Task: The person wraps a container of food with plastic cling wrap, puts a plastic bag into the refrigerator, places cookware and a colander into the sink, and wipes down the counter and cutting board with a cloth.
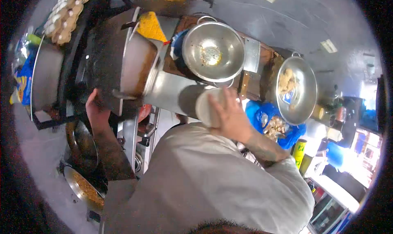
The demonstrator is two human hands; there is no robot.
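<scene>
White round object (pixel 206 108) touches the wide-splayed right hand (pixel 231 116), grip unclear on the outstretched left hand (pixel 97 110)

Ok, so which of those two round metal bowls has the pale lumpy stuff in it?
The right-hand bowl, past the cleaver: pale lumps lie in it, while the left-hand bowl shows only small dark specks.

Surface (pixel 166 88): silver-grey. Round item (pixel 203 109), near edge of surface: off-white, plain. Pan (pixel 135 62): silver-grey — brown staining inside. Cloth (pixel 150 27), far edge of pan: yellow, red at one tip. Board (pixel 255 86): reddish brown. Bowl (pixel 211 52), on board: silver, orange-brown specks inside. Cleaver (pixel 251 56): silver-grey blade, brown handle. Bag (pixel 295 140): bright blue.
</scene>
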